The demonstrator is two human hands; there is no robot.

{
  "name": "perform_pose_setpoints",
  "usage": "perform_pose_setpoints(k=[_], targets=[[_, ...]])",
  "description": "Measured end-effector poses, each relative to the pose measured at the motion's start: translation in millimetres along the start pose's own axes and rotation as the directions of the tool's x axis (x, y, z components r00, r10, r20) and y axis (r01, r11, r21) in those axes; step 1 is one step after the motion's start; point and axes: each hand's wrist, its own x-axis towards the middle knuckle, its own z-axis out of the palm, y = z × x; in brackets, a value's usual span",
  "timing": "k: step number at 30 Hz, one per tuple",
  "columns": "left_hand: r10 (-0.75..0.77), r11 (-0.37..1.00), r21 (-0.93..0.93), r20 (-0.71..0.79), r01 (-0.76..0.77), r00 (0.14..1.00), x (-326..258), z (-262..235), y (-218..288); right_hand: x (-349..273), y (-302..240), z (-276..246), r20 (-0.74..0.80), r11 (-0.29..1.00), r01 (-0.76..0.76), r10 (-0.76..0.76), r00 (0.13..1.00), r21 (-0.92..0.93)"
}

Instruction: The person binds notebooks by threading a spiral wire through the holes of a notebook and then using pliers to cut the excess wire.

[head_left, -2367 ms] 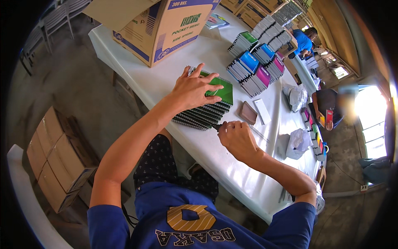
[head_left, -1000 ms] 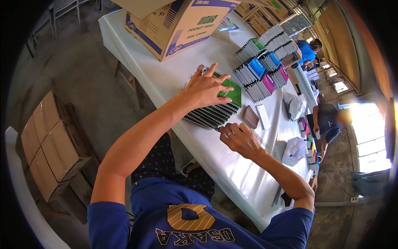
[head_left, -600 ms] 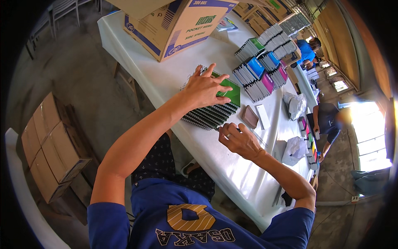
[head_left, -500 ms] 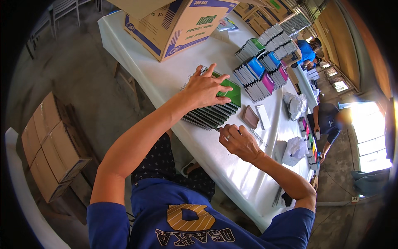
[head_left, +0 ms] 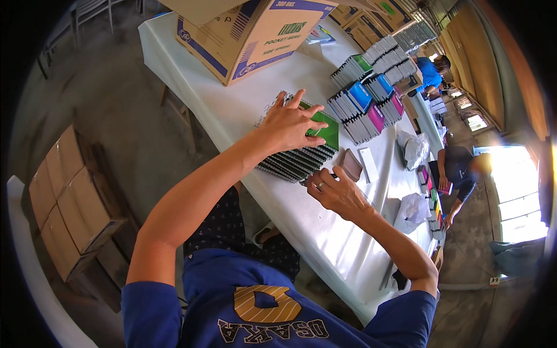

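Note:
A stack of spiral-bound pocket notebooks (head_left: 295, 165) with green covers stands near the table's front edge, its dark wire coils toward me. My left hand (head_left: 290, 124) lies on the top green cover with its fingers spread. At the stack's lower right corner, my right hand (head_left: 335, 194), with a ring on one finger, is closed around a small dark tool (head_left: 335, 176). Most of that tool is hidden in the palm, so its kind is unclear. Its tip seems to meet the coil ends of the lower notebooks.
Beyond the stack stand more notebook piles (head_left: 362, 110) in blue, pink and green. A brown block (head_left: 350, 165) and a white strip (head_left: 368, 165) lie right of it. A large carton (head_left: 249, 40) occupies the far left of the table (head_left: 203, 95). Two people work at the right.
My right hand has shifted slightly, staying at the stack's lower corner, and the dark tool shows more between its fingers. The left hand keeps its place on the top cover.

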Motion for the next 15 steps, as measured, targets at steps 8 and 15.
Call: perform_pose_setpoints(k=[8, 15], targets=[[0.005, 1.000, 0.016, -0.018, -0.005, 1.000, -0.4, 1.7, -0.5, 1.4, -5.7, 4.5, -0.032, 0.998, 0.048, -0.049, 0.998, -0.049], [-0.012, 1.000, 0.000, -0.015, 0.012, 1.000, 0.0, 0.3, -1.4, 33.2, -22.7, -8.5, 0.630, 0.941, -0.340, 0.260, 0.731, 0.006]])
